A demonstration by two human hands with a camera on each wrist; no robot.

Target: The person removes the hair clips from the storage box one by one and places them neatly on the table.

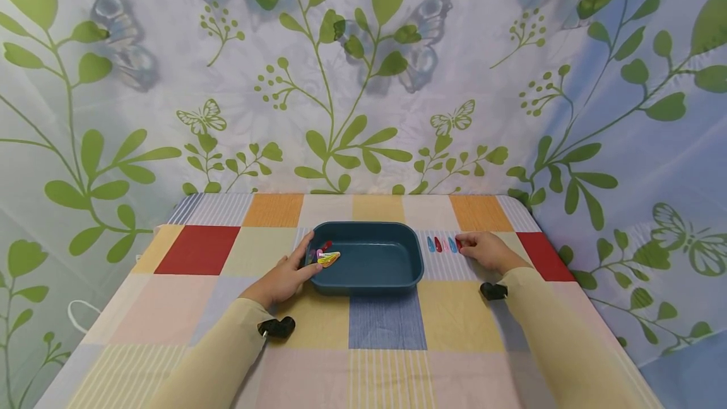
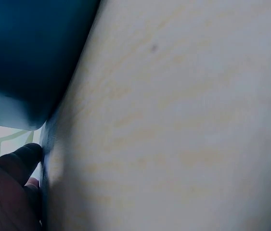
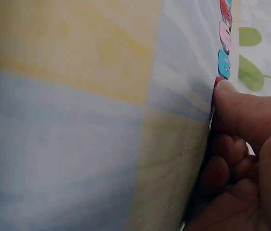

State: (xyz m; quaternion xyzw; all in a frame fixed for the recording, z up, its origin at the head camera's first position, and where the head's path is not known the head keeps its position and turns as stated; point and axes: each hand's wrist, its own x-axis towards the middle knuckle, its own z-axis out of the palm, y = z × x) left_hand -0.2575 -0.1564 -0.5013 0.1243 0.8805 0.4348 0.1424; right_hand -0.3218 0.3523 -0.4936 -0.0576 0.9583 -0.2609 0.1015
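Observation:
A dark teal rectangular box (image 1: 369, 289) stands on the tablecloth. My left hand (image 1: 284, 279) rests against its left end, its spread thumb and fingers touching the rim. Inside that end lie several snap hair clips, among them a yellow one (image 1: 328, 260) and red ones behind it. To the right of the box runs a row of hair clips: a blue clip (image 1: 430, 244), a red clip, a pink clip (image 3: 225, 36) and another blue clip (image 3: 223, 64). At the row's right end my right hand (image 1: 485, 251) pinches a red hair clip (image 3: 217, 81), mostly covered by the thumb.
A patchwork-patterned cloth (image 1: 388, 320) covers the table. Behind it and at both sides hangs a leaf-and-butterfly curtain (image 1: 352, 81). A white cord (image 1: 76, 314) loops at the table's left edge. Each wrist carries a small black camera.

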